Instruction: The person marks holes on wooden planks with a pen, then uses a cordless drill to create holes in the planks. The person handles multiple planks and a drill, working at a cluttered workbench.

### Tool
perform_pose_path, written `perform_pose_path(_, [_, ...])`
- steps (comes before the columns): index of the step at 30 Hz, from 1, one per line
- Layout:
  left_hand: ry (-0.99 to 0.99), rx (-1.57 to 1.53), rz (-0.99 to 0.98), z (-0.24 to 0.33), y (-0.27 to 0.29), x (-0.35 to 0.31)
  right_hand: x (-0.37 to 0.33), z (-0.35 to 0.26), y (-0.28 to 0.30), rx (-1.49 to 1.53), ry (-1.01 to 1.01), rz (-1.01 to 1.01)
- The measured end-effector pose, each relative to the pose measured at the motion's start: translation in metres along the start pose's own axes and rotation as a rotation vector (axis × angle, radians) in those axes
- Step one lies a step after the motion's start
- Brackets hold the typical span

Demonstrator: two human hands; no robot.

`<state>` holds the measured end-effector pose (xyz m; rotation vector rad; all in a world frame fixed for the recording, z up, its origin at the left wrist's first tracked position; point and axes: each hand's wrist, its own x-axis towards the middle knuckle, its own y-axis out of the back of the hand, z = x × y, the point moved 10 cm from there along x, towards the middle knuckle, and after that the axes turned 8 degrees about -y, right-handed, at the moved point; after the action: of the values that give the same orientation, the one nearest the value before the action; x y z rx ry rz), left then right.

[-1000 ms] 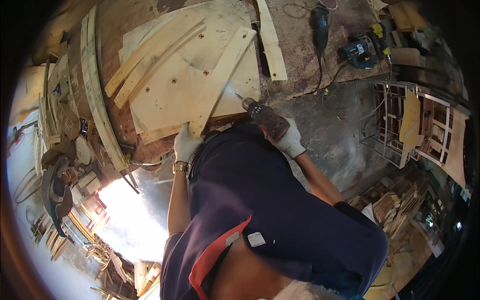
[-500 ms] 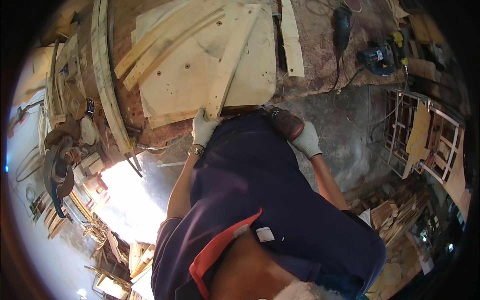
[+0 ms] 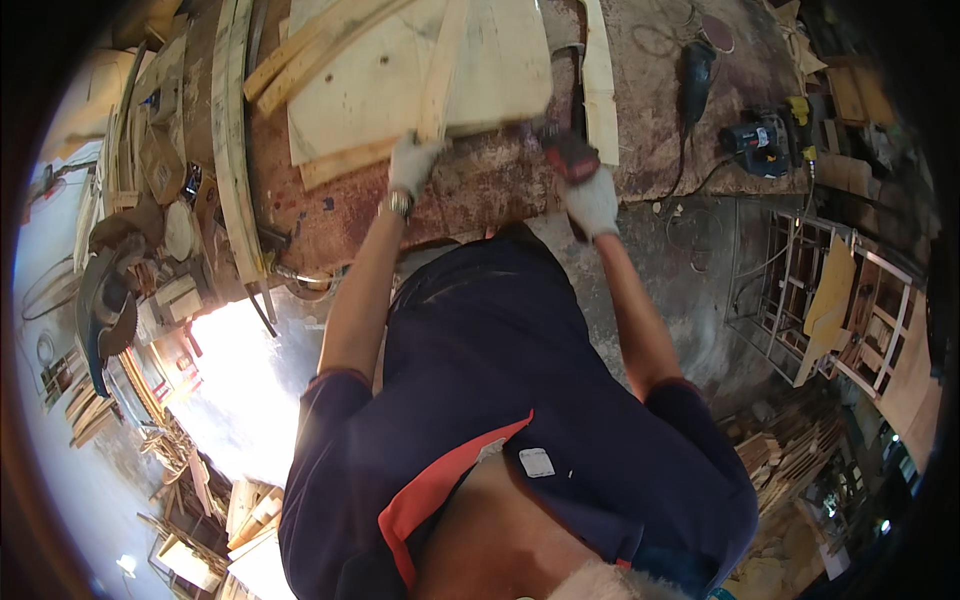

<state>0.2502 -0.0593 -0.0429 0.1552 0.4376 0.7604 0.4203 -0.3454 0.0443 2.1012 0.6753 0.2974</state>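
Observation:
In a white work glove, my left hand (image 3: pixel 413 165) closes round the near end of a pale wooden strip (image 3: pixel 437 90), which lies across a flat plywood panel (image 3: pixel 350 105) on the workbench. The right hand (image 3: pixel 594 203), gloved too, grips a red and black power drill (image 3: pixel 572 157). The drill's front end points toward the panel's near right corner; blur hides whether it touches. Two more strips (image 3: pixel 310 60) rest on the left part of the panel.
Right of the panel lie a narrow board (image 3: pixel 598 90), a dark corded power tool (image 3: pixel 695 85) and a blue jigsaw-like tool (image 3: pixel 757 140). Long curved wooden strips (image 3: pixel 228 150) run along the bench's left side. A metal frame (image 3: pixel 800 300) with boards stands at the right.
The panel and its strips have slid away from my body, exposing the bench's front edge. Both hands have moved forward with them, the left still on the strip, the right still holding the drill.

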Motion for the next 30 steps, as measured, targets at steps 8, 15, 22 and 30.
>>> perform_pose_path(8, [0.044,0.521,0.095,0.038,0.046,0.005,0.047,0.003,0.008,0.255,-0.158,0.097])
perform_pose_path(15, [-0.012,0.702,0.056,-0.039,0.093,-0.141,-0.038,0.056,-0.007,-0.111,-0.306,-0.11])
perform_pose_path(22, [-0.292,0.922,0.058,-0.051,0.116,-0.186,-0.074,0.068,-0.018,-0.259,-0.068,-0.191])
perform_pose_path(30, [-0.22,0.884,0.222,-0.052,0.123,-0.151,-0.054,0.059,-0.074,0.121,-0.134,-0.37])
